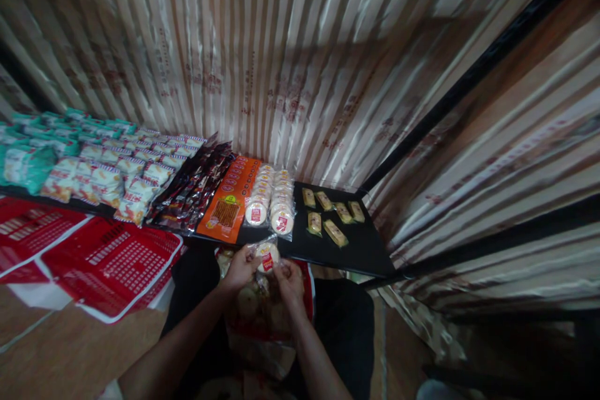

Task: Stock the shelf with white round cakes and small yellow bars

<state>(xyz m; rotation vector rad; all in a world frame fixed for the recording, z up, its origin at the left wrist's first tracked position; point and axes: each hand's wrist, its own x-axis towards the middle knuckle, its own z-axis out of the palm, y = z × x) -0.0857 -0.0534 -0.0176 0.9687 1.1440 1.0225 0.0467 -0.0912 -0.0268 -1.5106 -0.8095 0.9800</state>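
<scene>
Your left hand (240, 269) and right hand (289, 280): fingers pinch one wrapped cake (267, 256), just above the bag (262, 315) | two cake rows (270, 200) lie on the shelf (363, 247) | bag holds more.

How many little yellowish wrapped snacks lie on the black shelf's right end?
6 yellowish snacks on the black shelf: four in a back row, two in front, right of the round cakes. None seem hidden.
</scene>
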